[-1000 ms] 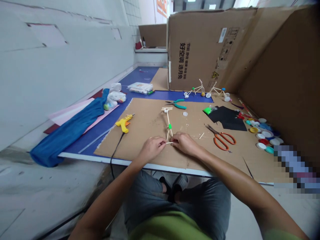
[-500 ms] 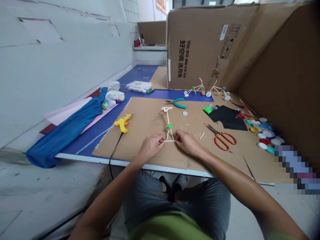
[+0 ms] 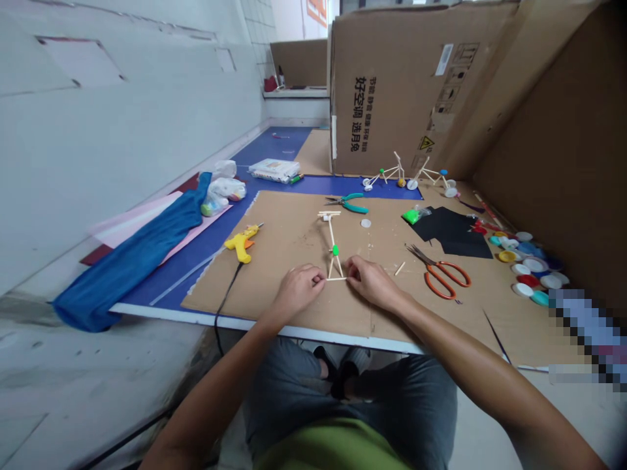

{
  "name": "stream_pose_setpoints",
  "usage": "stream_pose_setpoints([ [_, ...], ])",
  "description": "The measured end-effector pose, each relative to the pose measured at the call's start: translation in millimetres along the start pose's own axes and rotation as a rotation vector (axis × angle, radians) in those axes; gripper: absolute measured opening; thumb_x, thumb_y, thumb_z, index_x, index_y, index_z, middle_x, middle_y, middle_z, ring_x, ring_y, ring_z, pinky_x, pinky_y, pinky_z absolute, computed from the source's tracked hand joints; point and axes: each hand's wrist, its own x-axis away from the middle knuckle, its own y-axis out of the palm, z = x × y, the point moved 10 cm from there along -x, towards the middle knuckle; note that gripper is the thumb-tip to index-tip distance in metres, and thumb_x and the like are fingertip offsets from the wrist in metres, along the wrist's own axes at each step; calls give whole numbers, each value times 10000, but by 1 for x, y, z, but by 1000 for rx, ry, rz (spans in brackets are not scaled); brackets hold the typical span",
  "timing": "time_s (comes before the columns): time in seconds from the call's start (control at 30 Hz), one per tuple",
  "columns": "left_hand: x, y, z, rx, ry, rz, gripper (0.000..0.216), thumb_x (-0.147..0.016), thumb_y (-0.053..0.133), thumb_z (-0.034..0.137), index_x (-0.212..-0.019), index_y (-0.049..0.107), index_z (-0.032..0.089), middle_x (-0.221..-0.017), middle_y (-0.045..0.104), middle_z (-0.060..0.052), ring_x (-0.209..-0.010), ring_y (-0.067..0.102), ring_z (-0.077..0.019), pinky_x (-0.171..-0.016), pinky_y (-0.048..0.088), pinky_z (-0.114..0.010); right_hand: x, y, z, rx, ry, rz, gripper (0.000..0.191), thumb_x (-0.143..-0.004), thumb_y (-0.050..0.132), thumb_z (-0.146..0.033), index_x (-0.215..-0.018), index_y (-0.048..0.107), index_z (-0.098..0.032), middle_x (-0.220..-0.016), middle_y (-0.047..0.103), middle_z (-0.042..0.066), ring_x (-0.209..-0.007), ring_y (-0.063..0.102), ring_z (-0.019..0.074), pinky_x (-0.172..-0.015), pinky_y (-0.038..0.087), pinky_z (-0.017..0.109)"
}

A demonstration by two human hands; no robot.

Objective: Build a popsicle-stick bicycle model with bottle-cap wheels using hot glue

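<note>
At centre frame, the left hand (image 3: 298, 288) and right hand (image 3: 372, 282) pinch opposite ends of a short wooden stick (image 3: 336, 279) against the stick frame (image 3: 333, 243); orange scissors (image 3: 443, 273) lie right.

A yellow hot-glue gun (image 3: 240, 243) with a black cord lies on the flat brown cardboard sheet (image 3: 294, 297) covering the table. Orange-handled scissors (image 3: 443, 271) rest to the right, near a row of coloured plastic bottle caps (image 3: 526, 267) and black paper sheets (image 3: 453, 230). Teal-handled pliers (image 3: 350, 203) lie farther back. Two small stick bicycle models (image 3: 409, 175) stand before a large brown cardboard box (image 3: 392, 85). A blue cloth (image 3: 132, 261) drapes at the left.
</note>
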Motion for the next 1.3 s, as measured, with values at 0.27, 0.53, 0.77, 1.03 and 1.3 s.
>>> stream_pose_setpoints([
  [0.27, 7, -2, -8, -3, -32, 13, 99, -808, 639, 143, -860, 697, 205, -891, 720, -30, -814, 663, -161, -762, 494, -268, 3, -15, -2, 85, -33, -9, 207, -839, 581, -111, -994, 698, -182, -960, 721, 67, -839, 638, 178, -749, 413, 256],
  [0.53, 7, 1, 0, -81, 26, -8, 110, -859, 616, 178, -899, 712, 216, -912, 725, -31, -836, 658, -167, -796, 470, -282, 6, 0, -15, 225, -40, -63, 180, -901, 552, -132, -909, 726, -179, -946, 710, 94, -825, 640, 193, -724, 400, 268],
  [0.77, 4, 2, 4, -96, 75, -40, 101, -896, 598, 190, -884, 697, 205, -905, 710, -42, -836, 648, -174, -774, 458, -277, 9, 6, -19, 278, -51, -48, 184, -926, 535, -152, -926, 718, -175, -938, 711, 85, -824, 645, 186, -722, 399, 259],
  [1.03, 15, 3, 15, -115, 192, -31, 130, -936, 535, 198, -926, 665, 202, -926, 692, -55, -872, 638, -187, -809, 470, -295, 20, 4, -20, 145, -46, -35, 158, -941, 565, -189, -947, 721, -165, -950, 719, 86, -848, 647, 178, -776, 422, 264],
  [1.3, 28, -5, 22, 23, 203, 83, 158, -963, 469, 224, -946, 625, 203, -911, 675, -53, -851, 623, -181, -799, 485, -302, 41, -23, -29, -233, 10, 146, 170, -938, 545, -236, -815, 631, -156, -755, 624, 5, -727, 554, 142, -679, 386, 235],
])
